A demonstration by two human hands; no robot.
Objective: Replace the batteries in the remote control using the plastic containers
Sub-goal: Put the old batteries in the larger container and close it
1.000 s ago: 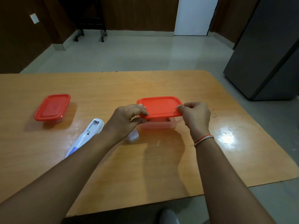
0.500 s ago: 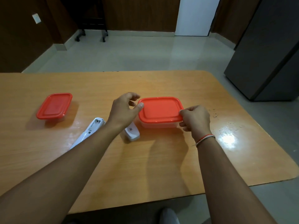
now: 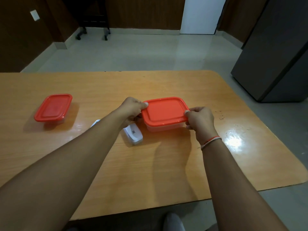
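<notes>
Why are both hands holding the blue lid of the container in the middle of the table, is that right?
Not quite: the lid is red, not blue, as the head view shows. Both the left hand and the right hand do grip its edges, on the container mid-table.

red lids (image 3: 165,110), orange woodgrain table (image 3: 150,172)
</notes>
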